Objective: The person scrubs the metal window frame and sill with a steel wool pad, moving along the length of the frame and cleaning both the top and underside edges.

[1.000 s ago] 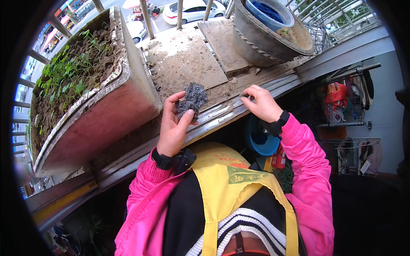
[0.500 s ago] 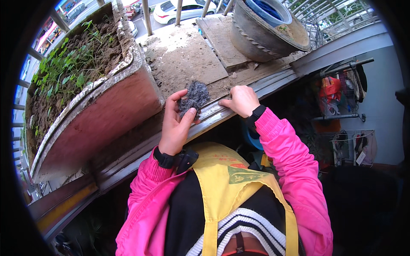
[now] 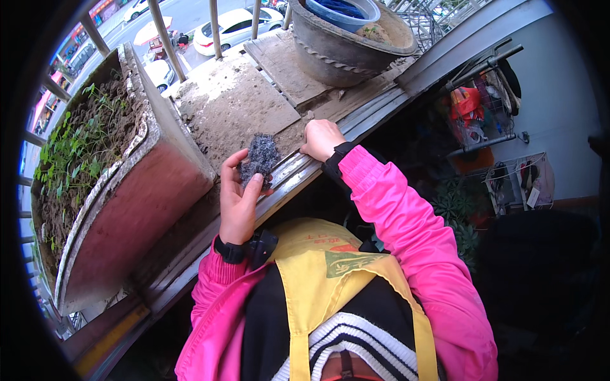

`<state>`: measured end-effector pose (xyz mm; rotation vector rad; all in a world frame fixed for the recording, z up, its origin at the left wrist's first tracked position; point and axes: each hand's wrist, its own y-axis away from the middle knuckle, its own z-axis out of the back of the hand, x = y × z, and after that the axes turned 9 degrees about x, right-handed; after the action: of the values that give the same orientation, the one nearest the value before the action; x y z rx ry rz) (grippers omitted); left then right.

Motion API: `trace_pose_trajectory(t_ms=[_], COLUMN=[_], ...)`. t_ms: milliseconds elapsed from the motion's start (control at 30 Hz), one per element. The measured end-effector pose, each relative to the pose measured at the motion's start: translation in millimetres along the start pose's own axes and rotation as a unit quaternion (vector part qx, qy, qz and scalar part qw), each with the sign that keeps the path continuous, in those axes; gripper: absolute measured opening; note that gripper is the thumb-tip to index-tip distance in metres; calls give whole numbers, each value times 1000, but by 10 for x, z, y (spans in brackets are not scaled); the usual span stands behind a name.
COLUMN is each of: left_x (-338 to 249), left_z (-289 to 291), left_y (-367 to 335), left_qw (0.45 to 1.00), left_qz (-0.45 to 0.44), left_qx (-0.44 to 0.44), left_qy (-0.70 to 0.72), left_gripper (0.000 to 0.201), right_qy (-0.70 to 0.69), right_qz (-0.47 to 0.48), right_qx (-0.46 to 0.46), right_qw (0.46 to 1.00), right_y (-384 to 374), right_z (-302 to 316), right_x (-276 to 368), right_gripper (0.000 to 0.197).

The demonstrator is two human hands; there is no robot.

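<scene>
My left hand holds a dark grey, fuzzy clump between thumb and fingers, just above the dusty ledge; it looks like a matted scouring pad or lint. To its right, my right hand rests at the metal window track, fingers curled down and thumb tucked in. Whatever lies between those fingers, if anything, is hidden. Loose soil and dust cover the ledge beyond both hands.
A pinkish planter with soil and green seedlings stands at the left. A large grey pot holding a blue basin sits at the back. Metal railing bars border the ledge above a street. Wire baskets hang at the right.
The view has shifted, so the surroundings appear farther left. My right thumb, stretched out along the track before, is now tucked against the fingers. My left hand still holds the grey clump.
</scene>
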<state>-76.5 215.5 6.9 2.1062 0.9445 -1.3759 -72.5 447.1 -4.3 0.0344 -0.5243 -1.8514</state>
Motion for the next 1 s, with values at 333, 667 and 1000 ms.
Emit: trace_pose_trajectory(t_ms=[333,667,1000], left_x=[3,34,-44], left_z=[-129,-312,-450], left_y=[-59,-231,-348], left_qw=[1000,1000,998], left_qz=[2,-12,-42], left_qx=[-9,-13,-36], left_qy=[-22,-25,-30], left_gripper=[44,45,43], right_qy=[-42,-105,-110], right_qz=[34,71,150], right_qx=[-60,-170,-371], right_qw=[997,977,910], right_y=[62,331,249], right_z=[-83,789,2172], right_x=[-63,-692,-1168], right_gripper=[18,19,21])
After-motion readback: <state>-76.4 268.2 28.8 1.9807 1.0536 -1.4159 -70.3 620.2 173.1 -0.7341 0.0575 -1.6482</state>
